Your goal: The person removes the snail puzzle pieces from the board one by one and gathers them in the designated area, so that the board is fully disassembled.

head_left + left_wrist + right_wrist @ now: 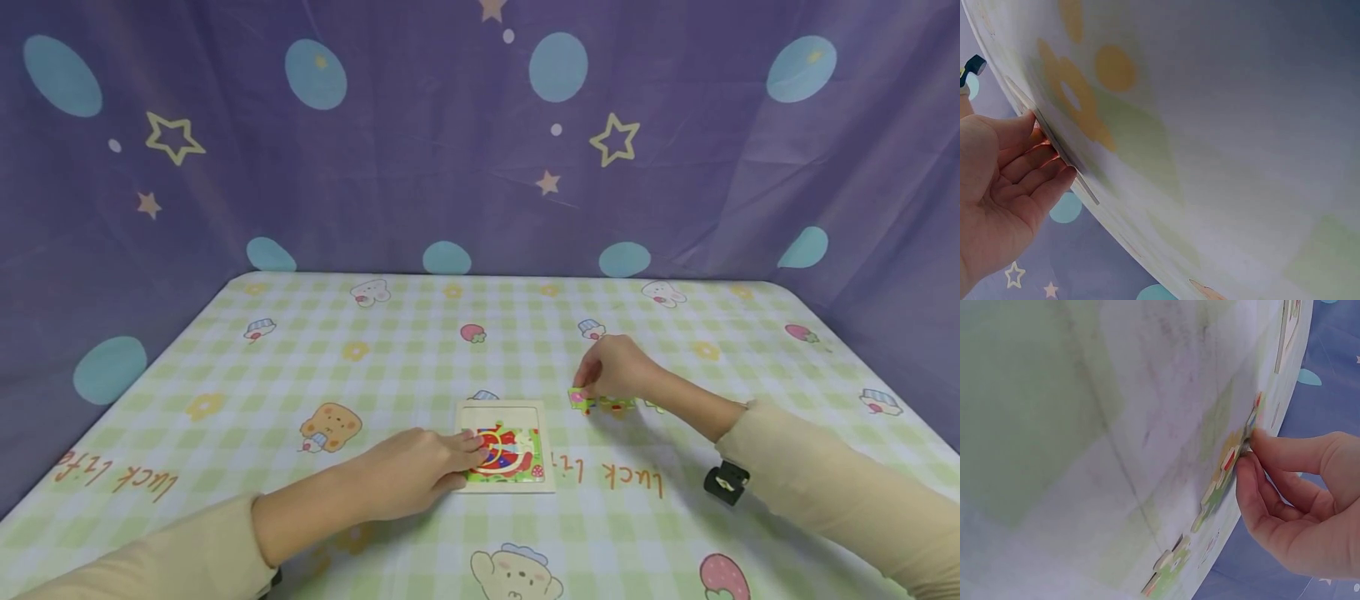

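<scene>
A square wooden puzzle board (548, 450) lies on the table, its lower part filled with a red, yellow and green picture and its upper strip bare wood. My left hand (416, 473) rests at its left side, fingertips on the picture; the left wrist view shows this hand (1013, 172) against the board's edge (1088, 190). To the board's right, my right hand (618, 367) pinches a green puzzle piece (577, 398) with a pink patch between thumb and fingers. Further pieces (617, 406) lie beneath that hand, partly hidden; the right wrist view shows loose pieces (1169, 565) in a row.
A checked tablecloth (420, 358) with printed bears, flowers and strawberries covers the table. Purple cloth (450, 167) hangs behind and at the sides. A black wrist device (726, 482) sits at the right sleeve.
</scene>
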Motion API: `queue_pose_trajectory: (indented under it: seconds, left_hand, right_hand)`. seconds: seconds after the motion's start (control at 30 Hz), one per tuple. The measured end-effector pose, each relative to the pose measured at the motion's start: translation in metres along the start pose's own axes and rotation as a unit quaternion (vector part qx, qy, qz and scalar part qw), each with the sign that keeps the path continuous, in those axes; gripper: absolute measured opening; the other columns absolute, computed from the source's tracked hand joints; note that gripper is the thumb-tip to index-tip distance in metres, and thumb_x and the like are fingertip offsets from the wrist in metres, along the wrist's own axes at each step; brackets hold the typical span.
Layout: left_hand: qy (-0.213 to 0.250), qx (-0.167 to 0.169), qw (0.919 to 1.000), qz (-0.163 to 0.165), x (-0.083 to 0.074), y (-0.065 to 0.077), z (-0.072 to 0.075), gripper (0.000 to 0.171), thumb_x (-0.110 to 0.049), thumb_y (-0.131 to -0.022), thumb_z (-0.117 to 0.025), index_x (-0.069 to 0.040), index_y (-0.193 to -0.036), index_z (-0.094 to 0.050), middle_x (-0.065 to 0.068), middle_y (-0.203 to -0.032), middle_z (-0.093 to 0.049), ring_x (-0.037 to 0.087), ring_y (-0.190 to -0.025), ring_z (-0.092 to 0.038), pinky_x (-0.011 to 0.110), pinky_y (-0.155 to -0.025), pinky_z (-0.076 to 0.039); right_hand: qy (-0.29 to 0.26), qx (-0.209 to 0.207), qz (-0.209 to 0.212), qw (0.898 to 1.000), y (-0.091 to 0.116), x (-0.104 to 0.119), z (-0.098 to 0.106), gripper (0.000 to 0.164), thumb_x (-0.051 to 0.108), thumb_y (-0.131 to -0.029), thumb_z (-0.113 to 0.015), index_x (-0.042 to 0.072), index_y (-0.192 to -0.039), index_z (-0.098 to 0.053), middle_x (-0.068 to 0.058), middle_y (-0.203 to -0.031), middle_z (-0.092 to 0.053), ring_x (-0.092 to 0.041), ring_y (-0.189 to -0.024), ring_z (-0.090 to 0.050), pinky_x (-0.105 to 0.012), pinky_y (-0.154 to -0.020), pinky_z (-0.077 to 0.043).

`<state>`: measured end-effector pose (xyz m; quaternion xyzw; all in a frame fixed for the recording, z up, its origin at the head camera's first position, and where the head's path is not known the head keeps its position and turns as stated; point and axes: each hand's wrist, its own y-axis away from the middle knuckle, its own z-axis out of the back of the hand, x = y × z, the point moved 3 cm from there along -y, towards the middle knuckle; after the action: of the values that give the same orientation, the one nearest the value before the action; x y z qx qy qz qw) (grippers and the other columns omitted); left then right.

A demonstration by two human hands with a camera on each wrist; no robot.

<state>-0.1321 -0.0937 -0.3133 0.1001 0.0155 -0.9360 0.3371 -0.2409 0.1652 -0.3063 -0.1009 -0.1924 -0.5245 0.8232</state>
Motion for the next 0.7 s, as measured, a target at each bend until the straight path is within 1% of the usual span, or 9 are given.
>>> queue_pose_trajectory:
  seconds: [0.2, 0.3, 0.4, 0.47, 0.53, 0.63, 0.7]
  left_hand:
    - [-0.001, -0.001, 1.0000, 0.002, -0.001, 0.001, 0.001, 0.036, -0.017, -0.095, -0.059, -0.006, -0.130, -0.060, 0.009, -0.137, -0.057, 0.021, -0.128, -0.055, 0.037, -0.104, -0.049]
    - [0.001, 0.000, 1.0000, -0.001, -0.001, 0.000, 0.001, 0.037, -0.017, -0.094, -0.060, -0.006, -0.129, -0.060, 0.009, -0.137, -0.057, 0.021, -0.128, -0.055, 0.037, -0.104, -0.049]
    - [0.005, 0.004, 1.0000, 0.002, 0.000, 0.000, 0.002, 0.036, -0.017, -0.094, -0.061, -0.007, -0.129, -0.061, 0.009, -0.136, -0.057, 0.021, -0.128, -0.056, 0.036, -0.103, -0.049]
    - [0.006, 0.006, 1.0000, 0.005, 0.001, 0.000, 0.003, 0.036, -0.018, -0.093, -0.062, -0.008, -0.128, -0.062, 0.010, -0.135, -0.058, 0.021, -0.126, -0.057, 0.036, -0.102, -0.050]
    - [0.003, 0.008, 0.9999, 0.008, 0.001, -0.002, 0.005, 0.036, -0.020, -0.092, -0.064, -0.009, -0.126, -0.063, 0.009, -0.132, -0.060, 0.021, -0.124, -0.059, 0.037, -0.101, -0.051]
    - [0.001, 0.008, 0.9999, 0.009, 0.001, -0.005, 0.009, 0.036, -0.022, -0.090, -0.067, -0.010, -0.123, -0.065, 0.008, -0.127, -0.064, 0.022, -0.120, -0.062, 0.038, -0.100, -0.052]
    - [0.000, 0.008, 0.9999, 0.009, 0.001, -0.008, 0.010, 0.036, -0.026, -0.089, -0.067, -0.012, -0.122, -0.066, 0.006, -0.125, -0.066, 0.021, -0.118, -0.063, 0.038, -0.099, -0.053]
  right_hand:
    - [0.003, -0.002, 0.012, 1.000, 0.001, 0.001, 0.001, 0.008, 0.006, -0.072, -0.081, 0.009, -0.071, -0.074, 0.000, -0.068, -0.073, -0.003, -0.060, -0.058, -0.021, -0.062, -0.049]
    - [0.005, -0.011, 0.017, 1.000, 0.002, 0.002, 0.002, 0.009, 0.004, -0.071, -0.081, 0.008, -0.072, -0.073, -0.001, -0.069, -0.072, -0.004, -0.061, -0.058, -0.021, -0.062, -0.049]
    - [-0.003, -0.022, 0.027, 0.999, 0.002, 0.010, 0.002, 0.010, 0.002, -0.070, -0.080, 0.006, -0.075, -0.073, -0.002, -0.069, -0.071, -0.006, -0.063, -0.058, -0.021, -0.061, -0.049]
    - [-0.015, -0.023, 0.043, 0.999, 0.003, 0.020, -0.001, 0.011, 0.003, -0.070, -0.081, 0.005, -0.078, -0.073, -0.003, -0.071, -0.071, -0.006, -0.064, -0.060, -0.020, -0.062, -0.051]
    - [-0.032, -0.009, 0.064, 0.997, 0.004, 0.032, -0.007, 0.012, 0.004, -0.071, -0.082, 0.005, -0.080, -0.073, -0.003, -0.073, -0.072, -0.006, -0.066, -0.061, -0.019, -0.063, -0.052]
    - [-0.049, 0.025, 0.094, 0.994, 0.007, 0.050, -0.017, 0.013, 0.007, -0.072, -0.082, 0.006, -0.082, -0.073, -0.001, -0.076, -0.073, -0.004, -0.068, -0.062, -0.016, -0.064, -0.053]
    - [-0.053, 0.048, 0.100, 0.992, 0.010, 0.059, -0.022, 0.015, 0.009, -0.072, -0.083, 0.007, -0.082, -0.073, -0.001, -0.076, -0.072, -0.002, -0.067, -0.061, -0.015, -0.064, -0.052]
